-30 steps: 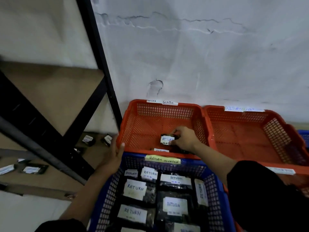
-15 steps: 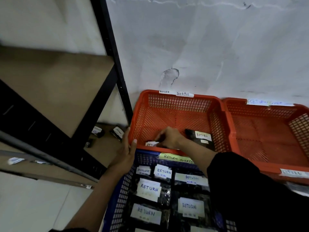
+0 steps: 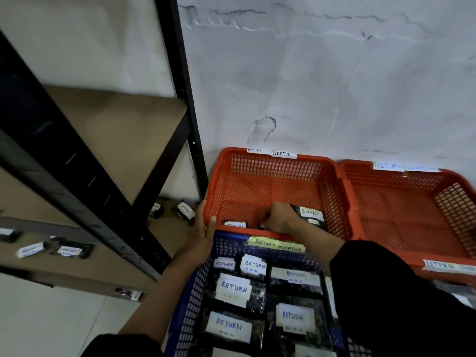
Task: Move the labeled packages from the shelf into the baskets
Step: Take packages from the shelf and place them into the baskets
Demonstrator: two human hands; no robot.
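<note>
The right hand (image 3: 278,217) has its fingers curled down on a small dark pack in the orange basket (image 3: 332,199), maybe to set it flat by the pack marked RETURN (image 3: 310,215). The left hand (image 3: 202,231) lies flat, fingers straight, on the basket's corner, I think to keep it still. More packs (image 3: 184,211) wait on the shelf (image 3: 85,256), and the blue basket (image 3: 190,300) looks full

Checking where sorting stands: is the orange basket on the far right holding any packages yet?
No, the right orange basket shows only bare mesh floor, while the labeled packages lie in the orange basket beside it.
</note>
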